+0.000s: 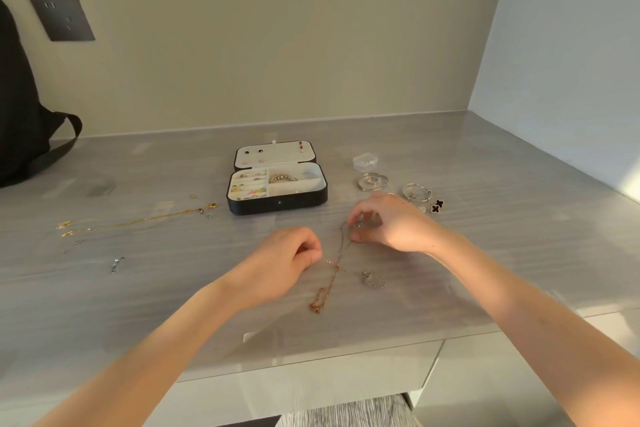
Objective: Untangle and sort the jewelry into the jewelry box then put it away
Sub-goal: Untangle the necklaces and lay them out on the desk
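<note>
A black jewelry box (277, 205) lies open on the grey counter, its cream compartments holding rings, a bracelet and earrings. In front of it a thin dark chain (343, 243) and a rose-gold chain (325, 289) cross each other. My left hand (277, 265) pinches the rose-gold chain at its upper end. My right hand (391, 224) pinches the upper end of the dark chain between thumb and fingers. A small silver piece (373, 279) lies just right of the crossed chains.
A gold necklace (138, 218) stretches out left of the box, with small silver bits (117, 263) below it. Silver bangles (372, 181), a clear little case (365, 160) and black clover earrings (437, 206) sit at the right. A black bag (20, 114) leans at the far left.
</note>
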`<state>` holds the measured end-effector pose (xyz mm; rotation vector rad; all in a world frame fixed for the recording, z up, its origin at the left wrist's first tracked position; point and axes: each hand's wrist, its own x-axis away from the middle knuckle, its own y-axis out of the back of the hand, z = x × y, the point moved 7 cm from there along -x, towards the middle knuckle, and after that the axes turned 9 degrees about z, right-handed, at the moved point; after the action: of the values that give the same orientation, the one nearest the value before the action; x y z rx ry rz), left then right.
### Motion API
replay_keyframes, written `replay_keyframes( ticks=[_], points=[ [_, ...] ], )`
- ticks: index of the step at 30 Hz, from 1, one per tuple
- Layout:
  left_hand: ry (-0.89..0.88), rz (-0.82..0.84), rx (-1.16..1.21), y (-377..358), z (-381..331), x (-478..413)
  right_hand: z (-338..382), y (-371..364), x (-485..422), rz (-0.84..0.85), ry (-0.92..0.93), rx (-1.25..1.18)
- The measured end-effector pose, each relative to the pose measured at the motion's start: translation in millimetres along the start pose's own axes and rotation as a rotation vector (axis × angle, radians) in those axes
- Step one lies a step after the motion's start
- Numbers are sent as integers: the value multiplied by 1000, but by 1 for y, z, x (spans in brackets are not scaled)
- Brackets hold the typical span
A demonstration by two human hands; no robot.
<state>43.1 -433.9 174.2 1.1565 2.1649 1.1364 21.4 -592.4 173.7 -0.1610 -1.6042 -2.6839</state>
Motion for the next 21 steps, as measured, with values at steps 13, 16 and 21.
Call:
replay_keyframes(
  ticks=[13,16,21],
  points=[
    [16,38,160,6,1,-10,10,-3,4,-89,129,8],
    [8,55,191,10,2,-13,16,-5,0,-48,108,-37],
    [-37,79,177,16,2,-12,29,-1,-10,-32,102,-309]
  ],
)
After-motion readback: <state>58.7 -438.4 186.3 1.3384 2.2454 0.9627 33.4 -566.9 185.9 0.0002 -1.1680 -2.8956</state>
